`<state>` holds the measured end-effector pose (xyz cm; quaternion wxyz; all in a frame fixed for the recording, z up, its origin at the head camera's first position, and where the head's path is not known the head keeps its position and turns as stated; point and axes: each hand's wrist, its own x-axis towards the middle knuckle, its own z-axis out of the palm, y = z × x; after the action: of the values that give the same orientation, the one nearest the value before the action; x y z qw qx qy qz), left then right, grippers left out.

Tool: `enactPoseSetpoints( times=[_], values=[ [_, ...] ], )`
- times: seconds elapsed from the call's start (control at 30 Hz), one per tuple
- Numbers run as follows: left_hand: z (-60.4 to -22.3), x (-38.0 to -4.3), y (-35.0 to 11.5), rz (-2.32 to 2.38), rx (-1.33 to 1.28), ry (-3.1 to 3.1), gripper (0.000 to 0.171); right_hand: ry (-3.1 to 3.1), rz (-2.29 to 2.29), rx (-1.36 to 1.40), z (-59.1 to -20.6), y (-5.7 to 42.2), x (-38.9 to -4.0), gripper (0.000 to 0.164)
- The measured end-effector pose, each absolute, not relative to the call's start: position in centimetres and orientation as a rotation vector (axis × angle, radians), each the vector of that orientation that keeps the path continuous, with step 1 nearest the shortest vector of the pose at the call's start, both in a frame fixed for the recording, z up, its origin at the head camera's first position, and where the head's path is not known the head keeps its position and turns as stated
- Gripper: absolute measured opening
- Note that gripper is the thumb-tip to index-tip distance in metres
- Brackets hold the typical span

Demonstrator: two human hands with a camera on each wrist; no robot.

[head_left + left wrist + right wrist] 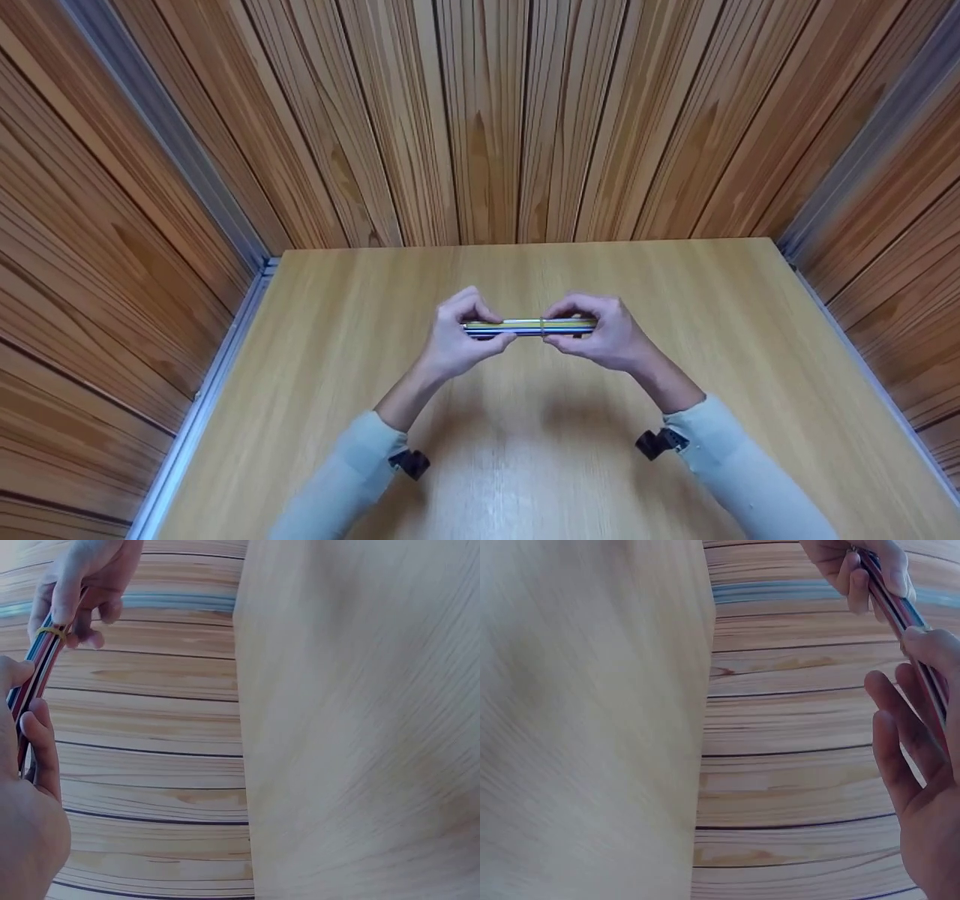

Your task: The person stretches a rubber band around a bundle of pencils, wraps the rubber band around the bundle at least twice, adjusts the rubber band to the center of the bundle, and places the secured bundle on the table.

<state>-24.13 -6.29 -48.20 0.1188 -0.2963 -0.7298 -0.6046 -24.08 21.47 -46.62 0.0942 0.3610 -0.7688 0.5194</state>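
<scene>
A bundle of slim coloured pencils (523, 328) is held level above the table, seen from the head. My left hand (454, 337) grips its left end between thumb and fingers. At the other end, my right hand (604, 334) pinches it, thumb on the near side and fingers on the far side. A yellow rubber band (51, 631) circles the bundle close to the right hand's fingertips. Red, blue, black and white lengths show in the left wrist view. Both hands cover the pencils' ends.
Beneath the hands lies a light wooden table (337, 300), with the shadows of the arms on it. Wood-plank walls (487, 135) stand at the back and both sides. Metal rails (225, 352) run along the table's side edges.
</scene>
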Motion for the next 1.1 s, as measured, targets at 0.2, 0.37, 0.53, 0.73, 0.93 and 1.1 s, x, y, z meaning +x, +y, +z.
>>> enactPoseSetpoints(
  times=[0.2,0.37,0.53,0.73,0.93,1.1],
  values=[
    [-48.0,-24.0,-5.8,-1.746,-0.873,-2.111,0.023,-2.199,1.521,1.095,-46.6,21.0,-24.0,0.028],
    [-47.9,-23.8,-5.4,-1.764,-0.872,-2.116,0.023,-2.068,1.437,1.194,-46.8,20.7,-24.3,0.032],
    [-47.9,-23.7,-5.3,-1.777,-0.885,-2.144,0.023,-2.033,1.408,1.251,-46.7,20.9,-24.6,0.035],
    [-47.6,-24.0,-5.6,-1.796,-0.994,-2.137,0.021,-2.093,1.542,1.141,-46.9,21.9,-24.3,0.035],
    [-48.0,-24.0,-6.0,-1.84,-0.981,-2.112,0.021,-2.184,1.529,1.13,-46.8,22.0,-24.2,0.031],
    [-48.2,-24.0,-5.9,-1.842,-0.964,-2.09,0.019,-2.165,1.353,1.192,-46.3,21.3,-24.1,0.029]
  ],
)
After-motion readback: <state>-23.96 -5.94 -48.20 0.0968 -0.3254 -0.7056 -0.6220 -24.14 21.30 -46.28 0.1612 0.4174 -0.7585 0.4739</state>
